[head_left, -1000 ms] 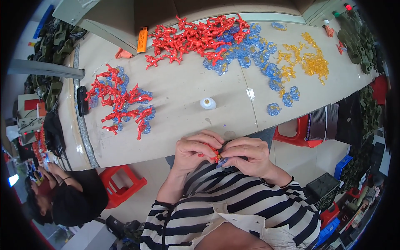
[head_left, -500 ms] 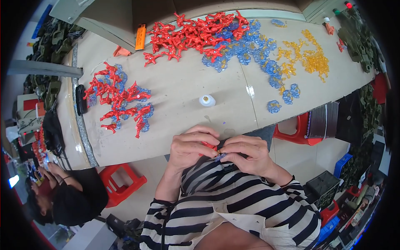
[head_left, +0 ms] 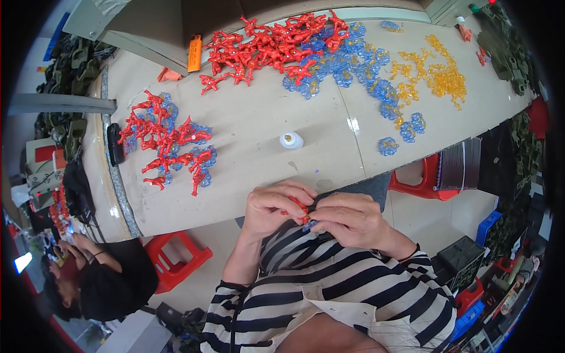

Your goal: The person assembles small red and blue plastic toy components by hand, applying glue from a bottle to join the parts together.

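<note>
Tabletop [head_left: 247, 123], pale, with a seam right of its middle, spans the upper view. At its near edge, before the striped shirt [head_left: 347, 282], the left hand [head_left: 272, 209] pinches a red figure [head_left: 297, 207] and the right hand [head_left: 348, 219] closes its fingertips on a blue piece [head_left: 311, 225]. Both grips are narrow; figure and piece lie close together between the hands, their contact partly hidden by fingers.

On the table, a white bottle [head_left: 291, 140] stands beyond the hands. Red figures lie heaped along the far side, running into blue pieces, with yellow pieces scattered farther right. Red figures mixed with blue pieces spread at the left, beside a black case [head_left: 114, 143]. An orange packet [head_left: 195, 53] is by the shelf [head_left: 147, 38].

Red stools stand on the floor at both sides. A co-worker in black [head_left: 120, 285] sits at lower left. Dark green heaps flank the table; a black crate [head_left: 462, 259] and a blue bin [head_left: 488, 226] are at right.
</note>
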Demonstrator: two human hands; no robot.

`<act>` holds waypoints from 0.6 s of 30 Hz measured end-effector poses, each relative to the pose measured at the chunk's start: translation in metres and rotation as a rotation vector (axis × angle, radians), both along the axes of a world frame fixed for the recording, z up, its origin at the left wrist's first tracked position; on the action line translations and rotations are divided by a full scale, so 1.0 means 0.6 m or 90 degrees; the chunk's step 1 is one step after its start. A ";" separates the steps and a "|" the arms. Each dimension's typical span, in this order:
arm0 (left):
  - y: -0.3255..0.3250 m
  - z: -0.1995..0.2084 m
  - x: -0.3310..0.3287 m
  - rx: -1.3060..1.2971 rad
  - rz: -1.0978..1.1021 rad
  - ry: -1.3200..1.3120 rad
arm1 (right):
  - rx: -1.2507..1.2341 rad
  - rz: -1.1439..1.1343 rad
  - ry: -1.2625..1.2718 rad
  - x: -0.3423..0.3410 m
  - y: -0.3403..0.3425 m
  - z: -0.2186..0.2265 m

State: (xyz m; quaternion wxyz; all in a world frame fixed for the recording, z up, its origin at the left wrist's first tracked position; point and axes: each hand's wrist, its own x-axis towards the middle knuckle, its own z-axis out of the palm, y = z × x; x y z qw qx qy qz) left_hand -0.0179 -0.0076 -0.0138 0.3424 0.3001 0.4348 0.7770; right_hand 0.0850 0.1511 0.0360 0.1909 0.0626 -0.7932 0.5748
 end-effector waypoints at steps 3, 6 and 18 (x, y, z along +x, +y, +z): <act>0.000 0.011 0.000 -0.059 0.029 0.077 | -0.029 0.006 -0.002 0.000 0.003 -0.013; 0.002 0.022 0.000 -0.087 0.039 0.107 | -0.035 0.007 0.027 -0.001 0.005 -0.021; -0.013 0.042 -0.014 -0.091 0.052 0.166 | -0.073 0.046 0.027 -0.015 -0.002 -0.030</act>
